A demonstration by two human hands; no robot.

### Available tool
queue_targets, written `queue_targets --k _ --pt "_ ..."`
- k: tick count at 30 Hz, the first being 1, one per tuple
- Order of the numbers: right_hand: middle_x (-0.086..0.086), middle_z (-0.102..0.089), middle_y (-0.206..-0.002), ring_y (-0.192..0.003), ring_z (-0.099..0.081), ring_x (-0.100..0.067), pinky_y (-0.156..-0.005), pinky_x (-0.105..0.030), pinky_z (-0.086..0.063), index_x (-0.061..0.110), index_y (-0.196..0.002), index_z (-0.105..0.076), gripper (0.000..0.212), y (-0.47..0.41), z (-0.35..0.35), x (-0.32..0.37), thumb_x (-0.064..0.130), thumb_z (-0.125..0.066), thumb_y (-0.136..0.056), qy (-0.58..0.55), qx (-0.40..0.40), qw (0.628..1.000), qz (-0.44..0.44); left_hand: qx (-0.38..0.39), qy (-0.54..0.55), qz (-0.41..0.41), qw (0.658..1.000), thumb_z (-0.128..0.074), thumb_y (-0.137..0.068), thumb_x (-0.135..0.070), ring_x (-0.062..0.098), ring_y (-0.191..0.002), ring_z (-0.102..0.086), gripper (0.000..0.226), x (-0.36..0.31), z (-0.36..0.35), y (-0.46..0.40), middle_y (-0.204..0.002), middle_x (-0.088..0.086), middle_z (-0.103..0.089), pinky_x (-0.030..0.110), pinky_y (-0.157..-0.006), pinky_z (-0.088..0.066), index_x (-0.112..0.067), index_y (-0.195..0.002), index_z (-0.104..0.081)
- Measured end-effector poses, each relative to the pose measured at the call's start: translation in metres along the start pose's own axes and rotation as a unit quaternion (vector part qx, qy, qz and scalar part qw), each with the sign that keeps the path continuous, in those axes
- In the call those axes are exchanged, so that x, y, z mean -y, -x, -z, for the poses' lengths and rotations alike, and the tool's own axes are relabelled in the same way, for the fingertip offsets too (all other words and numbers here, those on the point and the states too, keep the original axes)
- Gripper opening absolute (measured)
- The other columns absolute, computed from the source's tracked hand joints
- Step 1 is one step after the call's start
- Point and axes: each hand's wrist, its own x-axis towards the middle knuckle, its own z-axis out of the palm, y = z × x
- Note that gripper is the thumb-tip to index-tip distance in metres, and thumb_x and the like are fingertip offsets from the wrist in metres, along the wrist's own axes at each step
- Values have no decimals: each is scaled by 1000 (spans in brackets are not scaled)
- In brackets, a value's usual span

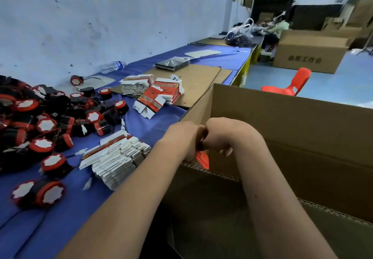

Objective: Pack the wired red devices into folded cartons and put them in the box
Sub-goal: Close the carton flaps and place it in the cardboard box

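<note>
My left hand [184,137] and my right hand [224,135] are pressed together over the near wall of the big brown box [292,129]. Both curl round a red carton [202,158], most of which is hidden below my fingers, inside the box. A heap of red and black wired devices [46,125] covers the left of the blue table. Flat white and red cartons lie in a fanned stack [117,157] in front of me. Two more carton stacks [153,91] sit further back.
Brown cardboard sheets [197,77], a black packet [172,64] and a water bottle [113,67] lie further along the table by the wall. A red chair [292,83] and a large carton [310,52] stand on the floor to the right. A person sits far back.
</note>
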Motion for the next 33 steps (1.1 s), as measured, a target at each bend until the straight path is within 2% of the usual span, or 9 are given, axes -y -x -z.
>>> queue_targets --k 6,11,14,16,20,23,26,30,33 --pt "-4 -68 -76 -66 -69 -18 -65 -32 -63 20 -79 -63 21 0 -3 11 32 -74 -91 -51 -12 999 -10 -45 53 22 997 -71 -87 -5 24 -81 -58 37 8 -3 5 -88 -1 -56 23 -56 -33 -29 -80 -43" --pt "-2 -67 -83 -72 -65 -22 -64 -36 -58 20 -90 -70 10 9 2 48 29 -69 -90 -86 -286 954 23 -296 170 29 939 -64 -81 -1 24 -104 -61 31 43 5 38 -110 4 -69 33 -81 -49 -14 -108 -67" --pt "0 -69 -85 -76 -64 -23 -65 -36 -56 21 -87 -71 10 12 -6 102 25 -62 -91 -116 -400 900 128 -358 152 174 905 -56 -71 11 26 -101 -58 43 93 -6 79 -105 4 -66 38 -78 -47 -15 -104 -67" --pt "-2 -68 -82 -74 -61 -26 -59 -32 -47 19 -84 -69 7 5 -16 151 21 -63 -87 -108 -357 906 198 -287 87 285 910 -55 -71 13 33 -98 -60 40 128 -20 107 -99 9 -66 46 -74 -50 -13 -98 -67" --pt "-9 -61 -83 -78 -55 -34 -61 -35 -42 14 -72 -52 20 -34 -53 239 14 -64 -89 -9 -106 958 265 -165 144 373 902 -62 -74 11 38 -86 -66 24 180 -53 148 -82 13 -69 47 -68 -51 -13 -73 -61" --pt "-12 -64 -126 -113 -61 -34 -95 -45 -50 11 -116 -63 25 -63 -93 259 29 -62 -97 119 24 958 262 -196 252 418 850 -63 -87 1 28 -87 -64 24 209 -73 155 -98 13 -72 33 -69 -47 -3 -110 -66" --pt "-13 -63 -127 -116 -62 -33 -88 -42 -49 15 -110 -60 15 -77 -111 258 23 -60 -97 136 -21 951 275 -248 413 459 746 -63 -88 3 40 -103 -67 31 223 -79 149 -110 25 -69 47 -83 -57 2 -119 -65" --pt "-18 -65 -114 -103 -66 -38 -70 -39 -42 10 -101 -62 9 -76 -104 263 9 -56 -95 74 -114 946 293 -296 442 471 704 -51 -72 -12 23 -68 -44 6 211 -71 147 -70 13 -52 41 -61 -33 -12 -73 -57" --pt "-14 -69 -97 -88 -69 -36 -62 -37 -40 16 -82 -55 16 -69 -92 262 6 -57 -94 35 -235 934 267 -367 472 456 660 -55 -84 -20 24 -62 -39 12 204 -61 147 -65 2 -47 41 -60 -32 -13 -75 -53"
